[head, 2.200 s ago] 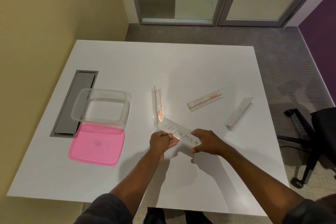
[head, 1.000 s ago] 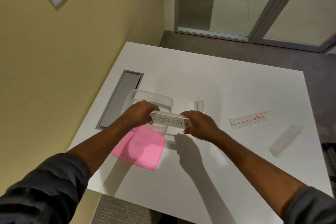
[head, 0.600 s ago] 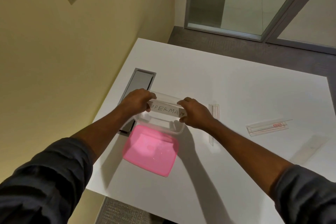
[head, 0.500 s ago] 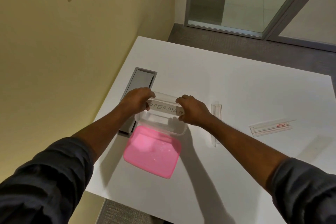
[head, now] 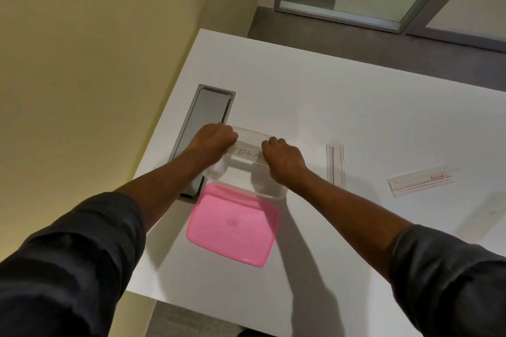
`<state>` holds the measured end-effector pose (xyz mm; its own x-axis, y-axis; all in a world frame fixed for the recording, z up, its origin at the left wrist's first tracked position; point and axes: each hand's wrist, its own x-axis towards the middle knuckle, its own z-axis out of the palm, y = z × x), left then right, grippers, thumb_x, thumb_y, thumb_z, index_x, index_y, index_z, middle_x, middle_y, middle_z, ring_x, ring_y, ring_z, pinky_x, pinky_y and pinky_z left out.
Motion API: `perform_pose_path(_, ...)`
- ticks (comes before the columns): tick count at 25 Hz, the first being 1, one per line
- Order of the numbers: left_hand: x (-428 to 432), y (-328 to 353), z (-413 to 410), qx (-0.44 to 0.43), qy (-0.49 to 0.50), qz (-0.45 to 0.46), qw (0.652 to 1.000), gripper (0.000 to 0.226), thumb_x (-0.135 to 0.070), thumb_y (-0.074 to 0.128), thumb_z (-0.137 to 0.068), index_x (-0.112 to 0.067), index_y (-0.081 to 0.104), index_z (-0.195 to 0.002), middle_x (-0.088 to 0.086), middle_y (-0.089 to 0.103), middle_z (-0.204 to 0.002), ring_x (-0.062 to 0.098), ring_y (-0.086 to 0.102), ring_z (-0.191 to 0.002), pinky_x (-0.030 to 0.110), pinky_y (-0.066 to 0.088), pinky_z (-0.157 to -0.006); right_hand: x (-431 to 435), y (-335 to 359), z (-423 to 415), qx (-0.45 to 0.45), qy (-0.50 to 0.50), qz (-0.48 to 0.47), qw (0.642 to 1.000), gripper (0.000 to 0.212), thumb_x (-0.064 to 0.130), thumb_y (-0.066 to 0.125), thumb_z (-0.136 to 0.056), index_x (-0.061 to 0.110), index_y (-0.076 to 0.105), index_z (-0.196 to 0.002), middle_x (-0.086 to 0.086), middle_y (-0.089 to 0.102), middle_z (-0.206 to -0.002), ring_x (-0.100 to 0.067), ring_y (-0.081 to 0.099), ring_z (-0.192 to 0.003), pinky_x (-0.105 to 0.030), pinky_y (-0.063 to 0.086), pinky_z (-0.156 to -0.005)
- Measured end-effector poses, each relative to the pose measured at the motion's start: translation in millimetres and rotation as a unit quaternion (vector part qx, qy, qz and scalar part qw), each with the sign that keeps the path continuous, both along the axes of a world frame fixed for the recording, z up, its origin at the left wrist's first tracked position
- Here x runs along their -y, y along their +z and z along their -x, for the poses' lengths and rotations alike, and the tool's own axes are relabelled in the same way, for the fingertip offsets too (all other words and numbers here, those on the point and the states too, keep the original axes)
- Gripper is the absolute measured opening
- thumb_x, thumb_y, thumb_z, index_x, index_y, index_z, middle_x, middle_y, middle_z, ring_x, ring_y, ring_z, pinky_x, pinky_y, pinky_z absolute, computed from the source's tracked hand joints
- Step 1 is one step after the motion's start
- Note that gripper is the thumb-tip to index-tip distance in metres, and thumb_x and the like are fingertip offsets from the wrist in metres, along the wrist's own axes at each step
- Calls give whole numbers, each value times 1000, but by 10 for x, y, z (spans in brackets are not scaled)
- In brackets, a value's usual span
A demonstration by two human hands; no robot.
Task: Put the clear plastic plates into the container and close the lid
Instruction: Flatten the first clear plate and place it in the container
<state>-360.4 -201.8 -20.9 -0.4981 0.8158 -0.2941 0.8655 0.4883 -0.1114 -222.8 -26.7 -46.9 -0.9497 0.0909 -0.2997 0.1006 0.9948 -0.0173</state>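
Head view, the only one. Both hands sit mid-frame over the clear container (head: 247, 172). Left hand (head: 215, 138) and right hand (head: 283, 160) each have fingers curled closed around one end of the lettered plate (head: 246, 155), which spans the container's opening. The two-end hold probably keeps the long strip level and lined up with the walls so it drops in flat rather than jamming crosswise. Whether it already rests on the rim or the bottom, can't tell; it's transparent and the knuckles cover the ends.

Pink lid (head: 232, 224) lies flat just below the container, touching its near edge. It is parked there within reach for closing, and clear of the opening.

Three more plates lie on the white table (head: 328, 90), right of centre: upright plate (head: 336, 165) just beside the right wrist, red-marked plate (head: 420, 180) further right, faint plate (head: 490, 209) at the right edge, barely readable. Grey cable hatch (head: 204, 128) sits left of the container.

Judgement: first plate going in, three left, lid last.
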Motion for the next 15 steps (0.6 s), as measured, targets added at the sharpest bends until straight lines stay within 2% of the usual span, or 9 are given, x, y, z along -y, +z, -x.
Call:
perform_pose_path(3, -67, -118, -25, -36, -32, 29, 998, 12, -8, 73, -96, -13, 73, -107, 8, 77, -97, 26, 74, -87, 37, 57, -73, 35, -109, -5, 19, -12, -11, 1000, 40, 3, 73, -86, 8, 57, -122, -10, 63, -114, -28, 65, -97, -37, 43, -58)
perform_pose_path(7, -114, -283, -44, -15, -20, 43, 999, 18, -2, 69, -96, -13, 71, -112, 9, 76, -105, 29, 76, -95, 36, 52, -71, 59, -204, 7, 41, -16, -34, 998, 42, 3, 75, -86, 8, 57, -124, -10, 63, -115, -27, 66, -99, -37, 45, -60)
perform_pose_path(11, -132, -405, -66, 1, -6, 50, 999, 19, -1, 68, -97, -11, 72, -113, 11, 76, -108, 32, 76, -99, 41, 57, -75, 71, -269, 0, 47, -12, -41, 998, 42, 4, 75, -88, 7, 57, -126, -11, 64, -116, -27, 67, -102, -36, 49, -64)
perform_pose_path(15, -135, -473, -87, 5, 0, 53, 999, 22, 2, 68, -95, -12, 72, -112, 11, 76, -110, 33, 76, -101, 44, 60, -78, 88, -334, 2, 47, -14, -42, 998, 39, 4, 74, -89, 8, 58, -124, -11, 64, -115, -28, 68, -100, -37, 45, -60)
